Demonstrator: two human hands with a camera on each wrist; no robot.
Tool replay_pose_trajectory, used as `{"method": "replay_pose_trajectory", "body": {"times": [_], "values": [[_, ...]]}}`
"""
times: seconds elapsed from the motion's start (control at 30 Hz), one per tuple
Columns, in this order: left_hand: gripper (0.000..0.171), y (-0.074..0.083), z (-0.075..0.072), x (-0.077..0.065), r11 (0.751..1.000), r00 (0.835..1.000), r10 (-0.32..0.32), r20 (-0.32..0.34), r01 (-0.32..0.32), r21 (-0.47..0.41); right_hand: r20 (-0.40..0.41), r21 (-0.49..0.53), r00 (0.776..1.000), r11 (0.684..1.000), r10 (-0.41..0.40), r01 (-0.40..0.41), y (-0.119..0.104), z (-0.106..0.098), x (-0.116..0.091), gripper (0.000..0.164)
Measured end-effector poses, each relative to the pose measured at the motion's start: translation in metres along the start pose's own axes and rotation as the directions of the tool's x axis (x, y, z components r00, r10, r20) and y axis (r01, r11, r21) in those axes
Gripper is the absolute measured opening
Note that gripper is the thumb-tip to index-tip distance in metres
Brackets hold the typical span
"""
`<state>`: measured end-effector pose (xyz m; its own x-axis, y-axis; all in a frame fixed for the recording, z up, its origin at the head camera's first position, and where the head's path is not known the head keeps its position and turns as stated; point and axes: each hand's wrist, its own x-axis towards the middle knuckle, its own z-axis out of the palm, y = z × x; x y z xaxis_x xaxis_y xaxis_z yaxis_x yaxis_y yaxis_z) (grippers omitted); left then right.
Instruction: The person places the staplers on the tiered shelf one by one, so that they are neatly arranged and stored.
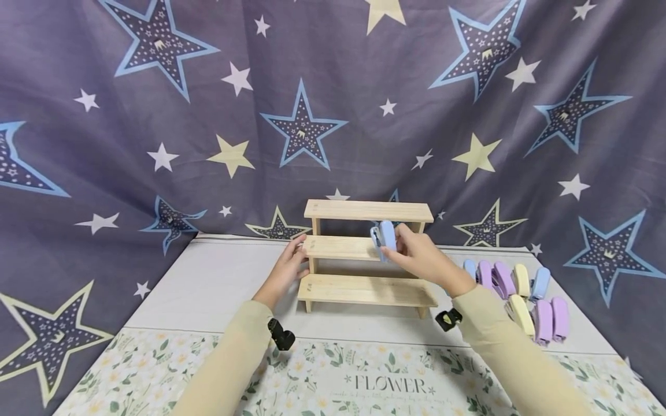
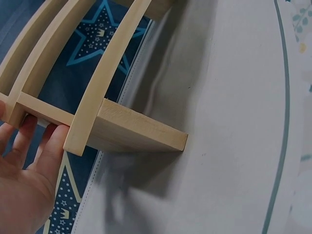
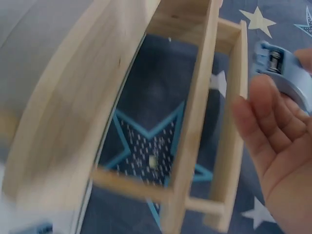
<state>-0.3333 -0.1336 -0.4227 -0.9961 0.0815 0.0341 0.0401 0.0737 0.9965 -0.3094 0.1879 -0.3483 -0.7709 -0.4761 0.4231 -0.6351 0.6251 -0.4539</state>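
A three-tier wooden shelf rack [image 1: 368, 290] stands on the table. At its left end, my left hand [image 1: 286, 270] holds the side by the middle tier; in the left wrist view its fingers [image 2: 51, 151] meet the side rail. My right hand [image 1: 424, 254] pinches a light blue stapler [image 1: 387, 238] between thumb and fingers, in front of the right part of the middle tier. In the right wrist view the stapler [image 3: 280, 68] is held apart from the wood, with its metal part showing. No stapler is seen on the tiers.
Several purple, yellow and blue staplers [image 1: 543, 320] stand in two rows on the table to the right of the rack. A flower-print mat [image 1: 390, 381] covers the front. Behind the table hangs a dark star-patterned cloth [image 1: 364, 144].
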Motion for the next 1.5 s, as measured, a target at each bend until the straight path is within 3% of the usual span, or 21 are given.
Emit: {"method": "replay_pose_trajectory", "body": {"times": [0.1,0.37,0.63,1.0,1.5], "values": [[0.048,0.000,0.001,-0.001,1.000,1.000,0.007,-0.002,-0.007,-0.015,-0.069,0.043,0.998,0.999,-0.004,0.007,-0.002,0.012,0.012,0.024],[0.048,-0.001,0.002,-0.001,1.000,1.000,0.023,-0.001,-0.023,-0.016,-0.185,0.201,0.979,0.978,0.092,-0.054,-0.012,0.035,0.046,0.028],[0.048,-0.002,0.002,0.000,0.999,1.000,0.027,0.004,-0.027,-0.022,-0.288,0.213,0.953,0.976,0.096,-0.034,-0.017,0.049,0.076,0.029],[0.048,-0.004,0.003,-0.001,0.999,0.999,0.036,-0.008,-0.036,-0.037,-0.311,0.302,0.929,0.947,0.203,-0.106,-0.022,0.058,0.109,0.036],[0.048,-0.006,0.003,-0.002,0.997,0.998,0.054,-0.008,-0.055,-0.053,-0.296,0.220,0.898,0.938,0.327,-0.269,-0.023,0.061,0.131,0.037]]}}
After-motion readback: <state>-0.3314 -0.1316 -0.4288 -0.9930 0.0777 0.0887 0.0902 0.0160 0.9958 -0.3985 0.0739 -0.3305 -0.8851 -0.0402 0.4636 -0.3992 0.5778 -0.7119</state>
